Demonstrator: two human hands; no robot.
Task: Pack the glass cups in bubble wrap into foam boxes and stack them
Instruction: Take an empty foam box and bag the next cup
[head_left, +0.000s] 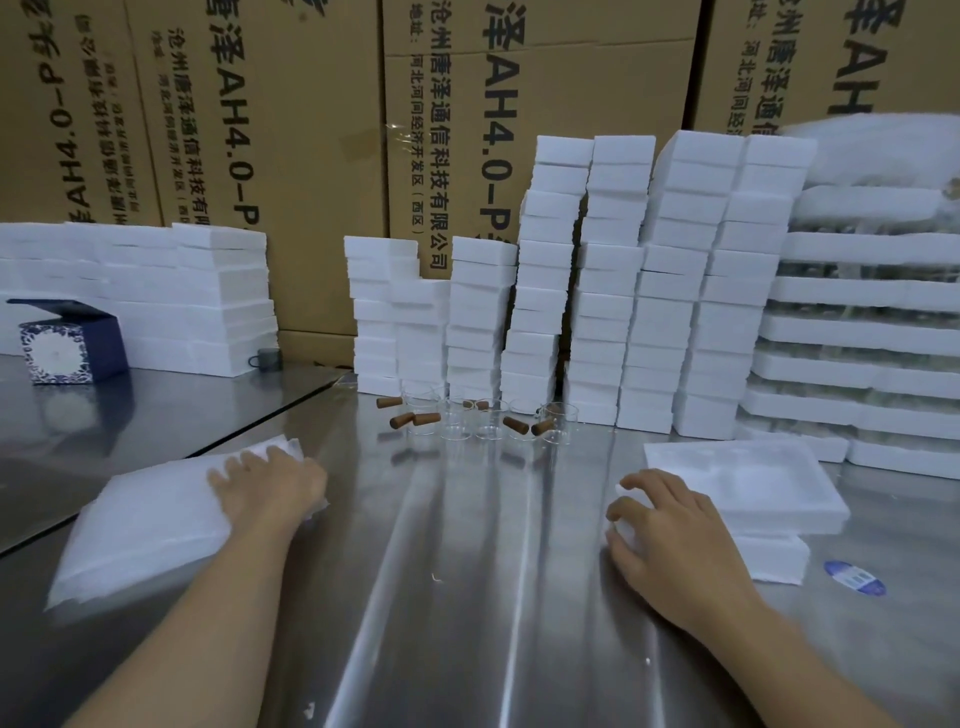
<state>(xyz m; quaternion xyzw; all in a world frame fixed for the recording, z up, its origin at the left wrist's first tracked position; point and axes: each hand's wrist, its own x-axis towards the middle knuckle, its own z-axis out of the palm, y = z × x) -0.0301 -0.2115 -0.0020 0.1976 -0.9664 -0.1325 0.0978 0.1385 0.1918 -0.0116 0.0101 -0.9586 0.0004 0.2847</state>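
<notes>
Several clear glass cups with brown wooden handles stand in a cluster on the steel table, in front of the foam stacks. My left hand rests on the far corner of a pile of white bubble wrap sheets at the left, fingers curled over the top sheet's edge. My right hand grips the left end of a white foam box at the right. An open foam tray lies on top of that box.
Tall stacks of white foam boxes line the back, with flat foam lids at the left and packed foam trays at the right. A blue patterned gift box sits far left. Cardboard cartons form the wall.
</notes>
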